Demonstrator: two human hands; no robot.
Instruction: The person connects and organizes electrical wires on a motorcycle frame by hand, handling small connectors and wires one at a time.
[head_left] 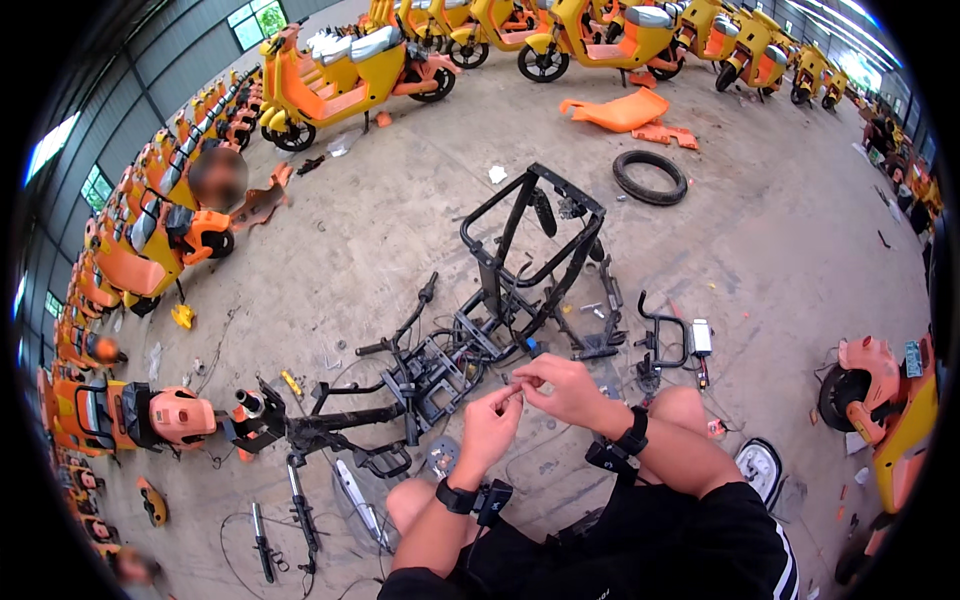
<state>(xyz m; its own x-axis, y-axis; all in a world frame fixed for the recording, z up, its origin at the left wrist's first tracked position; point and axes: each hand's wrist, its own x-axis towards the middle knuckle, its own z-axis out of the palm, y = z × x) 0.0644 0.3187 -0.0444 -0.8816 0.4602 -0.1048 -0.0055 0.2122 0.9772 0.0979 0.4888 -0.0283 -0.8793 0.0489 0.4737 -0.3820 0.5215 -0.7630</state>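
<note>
My left hand [489,432] and my right hand [570,392] meet at the fingertips in front of me. Both are closed in a pinch around something small that I cannot make out. Just beyond them a stripped black scooter frame [440,381] lies on the concrete floor, its upright rack [487,276] rising behind my hands. A grey round disc [443,456] is on the floor near my left wrist. To the right of the frame lie a bent black tube bracket [662,318] and a small white box [701,338].
Shock absorbers [302,508] and a long pale part [359,500] lie at the near left. A black tyre [652,198] and orange body panels [622,111] sit farther off. Yellow-and-orange scooters [352,92] stand along the left and back; another scooter [910,440] is at right.
</note>
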